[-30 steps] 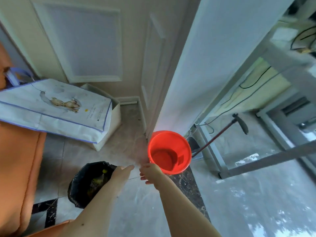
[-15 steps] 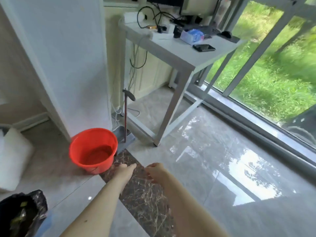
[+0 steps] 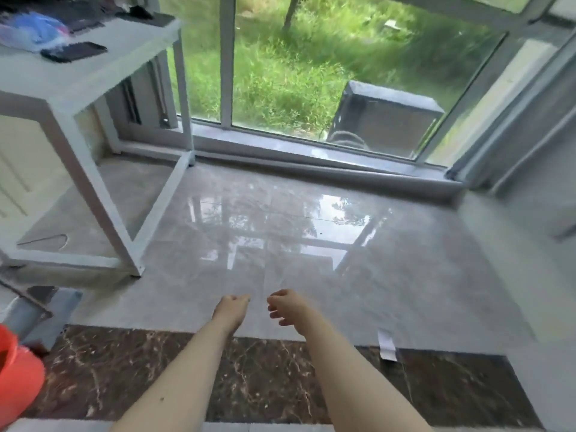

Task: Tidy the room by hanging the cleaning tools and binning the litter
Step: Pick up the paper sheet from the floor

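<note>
My left hand (image 3: 232, 308) and my right hand (image 3: 288, 305) hang side by side over the grey floor tiles, both loosely curled and holding nothing. A white slip of paper (image 3: 386, 343) lies on the floor to the right of my right forearm, across the line between the grey tiles and the dark marble strip. The rim of the red basin (image 3: 17, 374) shows at the left edge. A dustpan-like grey tool (image 3: 40, 310) lies on the floor just above it, partly cut off. No bin is in view.
A white desk (image 3: 78, 88) stands at the left with a phone (image 3: 73, 51) and a blue bag (image 3: 29, 31) on top. A glass sliding door (image 3: 311, 73) with a raised sill spans the back. A dark box (image 3: 383, 118) sits outside.
The view has swung right, away from the closet door and black bin bag toward the glass door. The red basin has slid to the left edge. Both hands stay empty in front of me.
</note>
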{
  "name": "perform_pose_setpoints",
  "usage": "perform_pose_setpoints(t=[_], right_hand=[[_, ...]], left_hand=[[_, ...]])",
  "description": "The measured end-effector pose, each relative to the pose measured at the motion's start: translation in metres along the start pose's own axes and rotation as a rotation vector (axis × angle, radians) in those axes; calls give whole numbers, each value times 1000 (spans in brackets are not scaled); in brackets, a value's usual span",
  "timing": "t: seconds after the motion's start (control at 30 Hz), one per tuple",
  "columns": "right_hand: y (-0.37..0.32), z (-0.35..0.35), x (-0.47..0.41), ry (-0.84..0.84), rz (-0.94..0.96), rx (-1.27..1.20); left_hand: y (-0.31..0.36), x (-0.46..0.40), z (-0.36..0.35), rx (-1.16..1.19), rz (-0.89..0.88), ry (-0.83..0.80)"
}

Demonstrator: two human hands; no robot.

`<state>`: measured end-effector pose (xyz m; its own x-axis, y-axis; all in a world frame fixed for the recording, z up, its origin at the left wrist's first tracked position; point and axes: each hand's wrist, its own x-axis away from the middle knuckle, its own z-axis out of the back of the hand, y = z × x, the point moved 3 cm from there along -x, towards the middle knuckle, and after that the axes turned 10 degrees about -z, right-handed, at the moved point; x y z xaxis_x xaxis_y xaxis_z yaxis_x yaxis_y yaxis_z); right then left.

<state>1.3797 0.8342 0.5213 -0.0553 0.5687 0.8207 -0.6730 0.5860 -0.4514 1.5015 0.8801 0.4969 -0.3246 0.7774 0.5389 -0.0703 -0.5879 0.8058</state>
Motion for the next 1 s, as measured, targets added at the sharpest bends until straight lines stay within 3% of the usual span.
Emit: perform_pose_setpoints(t=[0.27,0.43,0.83,1.0], right_hand=[[94,120,12,203,-113,-294],[137,159,15,209,-174,-501],[230,232,23,387,-275,-636],[272,276,5,416,-297,-681]], left_hand=[[40,13,-146,-111,-30,-258],[53,16,-207,-196,-114,-342],[76,35,-324,-390,-199,-626],[80,35,-388,-391,-201,-657]])
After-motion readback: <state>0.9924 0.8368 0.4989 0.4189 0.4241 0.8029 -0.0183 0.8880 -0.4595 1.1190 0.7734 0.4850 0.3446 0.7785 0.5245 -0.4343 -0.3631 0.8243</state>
